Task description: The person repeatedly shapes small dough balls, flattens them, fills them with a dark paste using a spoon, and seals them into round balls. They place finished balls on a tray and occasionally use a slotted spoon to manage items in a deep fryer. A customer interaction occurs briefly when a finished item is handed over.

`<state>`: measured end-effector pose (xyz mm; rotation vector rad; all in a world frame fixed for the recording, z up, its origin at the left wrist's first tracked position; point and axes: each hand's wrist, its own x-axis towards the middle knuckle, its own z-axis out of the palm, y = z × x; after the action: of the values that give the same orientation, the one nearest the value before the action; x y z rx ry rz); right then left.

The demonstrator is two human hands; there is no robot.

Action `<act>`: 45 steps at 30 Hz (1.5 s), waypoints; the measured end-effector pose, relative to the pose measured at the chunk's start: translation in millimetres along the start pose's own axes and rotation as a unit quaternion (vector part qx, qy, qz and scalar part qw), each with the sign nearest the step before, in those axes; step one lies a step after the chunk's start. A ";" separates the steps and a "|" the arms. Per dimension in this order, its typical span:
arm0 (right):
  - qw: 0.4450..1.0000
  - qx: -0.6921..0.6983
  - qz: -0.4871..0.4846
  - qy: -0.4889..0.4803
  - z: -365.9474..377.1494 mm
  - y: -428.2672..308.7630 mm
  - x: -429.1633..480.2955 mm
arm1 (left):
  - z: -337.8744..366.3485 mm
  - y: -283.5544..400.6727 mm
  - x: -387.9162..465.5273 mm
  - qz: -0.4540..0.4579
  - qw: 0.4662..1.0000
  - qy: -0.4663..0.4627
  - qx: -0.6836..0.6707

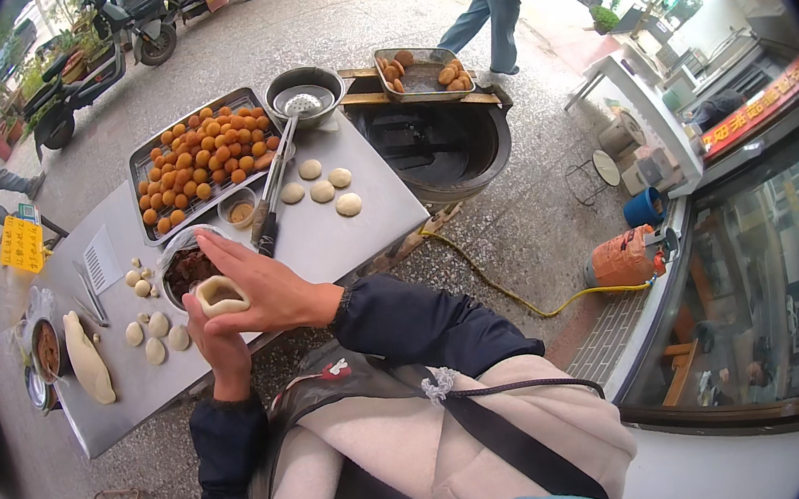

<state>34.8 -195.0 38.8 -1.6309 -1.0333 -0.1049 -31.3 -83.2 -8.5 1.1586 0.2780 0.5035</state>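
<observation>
My left hand (pixel 220 352) and my right hand (pixel 272 285) hold a hollowed dough cup (pixel 222 295) between them, its opening facing up. Just beyond it is a bowl of dark brown filling (pixel 188 268) with a plastic lining, partly hidden by my hands. Small dough balls (pixel 158 324) and smaller dough bits (pixel 142 288) lie to the left on the metal table (pixel 137 382). Farther left rests a long dough roll (pixel 86 359) beside a second container of brown filling (pixel 47 349). Several flattened dough rounds (pixel 322 191) sit on the right part of the table.
A rack tray of fried balls (pixel 206 157) stands at the back, beside a metal bowl (pixel 304 84) with a skimmer (pixel 297 108) and tongs. Right of the table is a large black wok (pixel 435 142) under a tray of fried cakes (pixel 422 74). A yellow hose (pixel 496 290) reaches a gas cylinder (pixel 624 258). A person walks beyond.
</observation>
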 end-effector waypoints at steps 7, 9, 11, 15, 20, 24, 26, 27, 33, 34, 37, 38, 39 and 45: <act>0.995 0.085 -0.053 0.017 29.0 -1.6 12.5 | -12.3 29.0 0.4 0.064 0.995 -0.045 0.058; 0.997 0.037 -0.063 0.001 30.9 3.4 18.3 | -18.8 30.7 3.6 0.127 0.975 -0.147 0.106; 0.975 0.129 -0.128 -0.127 29.4 12.7 26.1 | -20.8 28.8 6.4 -0.022 0.994 -0.098 0.035; 0.979 0.084 -0.184 0.028 36.9 28.5 37.6 | -7.5 24.0 17.4 -0.004 0.989 -0.080 -0.123; 0.969 0.238 -0.067 0.025 48.1 41.2 46.4 | 16.7 14.9 36.0 0.030 0.999 0.034 -0.015; 0.962 0.271 0.020 -0.019 45.9 52.4 50.6 | 0.8 10.7 47.5 0.041 0.999 0.014 0.001; 0.960 0.265 -0.017 -0.090 46.3 60.8 54.8 | -7.9 4.7 48.5 0.056 0.995 -0.004 0.079; 0.959 0.250 -0.013 -0.135 49.1 64.1 57.2 | -7.0 -1.8 51.2 0.009 0.999 0.040 0.019; 0.962 0.271 0.026 -0.027 80.8 58.6 56.1 | -47.0 -3.8 58.7 -0.034 0.998 0.046 -0.019; 0.964 0.258 0.029 -0.056 84.9 58.8 58.7 | -51.5 -2.2 59.0 -0.017 0.999 0.037 0.032; 0.943 0.314 0.072 -0.082 109.9 56.5 62.2 | -63.3 4.7 57.7 -0.024 0.991 0.118 0.049; 0.952 0.288 0.039 -0.093 118.5 56.9 65.9 | -67.2 7.6 59.1 -0.025 0.992 0.125 0.025; 0.962 0.259 0.020 -0.089 128.6 55.5 66.7 | -76.7 11.9 58.9 -0.026 0.991 0.132 0.000; 0.926 0.282 0.080 -0.237 170.9 41.9 80.6 | -144.8 41.2 54.7 -0.063 0.995 0.001 0.075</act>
<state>36.8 -7.0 -7.3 -1.2141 -1.1474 0.6719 -60.7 73.6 -23.6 1.2786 0.3929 0.3770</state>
